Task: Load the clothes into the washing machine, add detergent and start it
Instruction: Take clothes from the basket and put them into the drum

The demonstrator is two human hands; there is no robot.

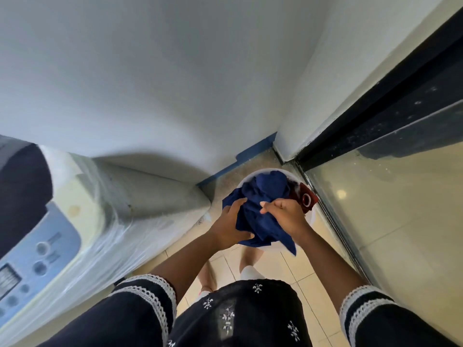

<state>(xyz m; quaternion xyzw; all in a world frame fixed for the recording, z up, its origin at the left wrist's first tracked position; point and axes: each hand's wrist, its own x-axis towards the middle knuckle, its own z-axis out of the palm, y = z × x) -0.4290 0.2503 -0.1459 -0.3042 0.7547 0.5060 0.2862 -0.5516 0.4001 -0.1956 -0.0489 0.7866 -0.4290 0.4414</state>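
A white plastic basin (253, 175) stands on the tiled floor in the corner ahead of me, heaped with clothes. On top lies a dark blue garment (263, 194); a dark red cloth (307, 200) with a ring pattern hangs over the basin's right rim. My left hand (231, 225) grips the blue garment from the left and below. My right hand (285, 214) clutches the same garment from the right. The top-loading washing machine (82, 216) stands at my left, its blue-grey control panel (37, 261) facing me and its dark lid (20, 191) seen only in part.
White walls meet in a corner behind the basin, with a blue skirting (240, 159) along the floor. A dark-framed glass sliding door (375, 136) runs along the right. My feet and dark embroidered dress fill the lower frame.
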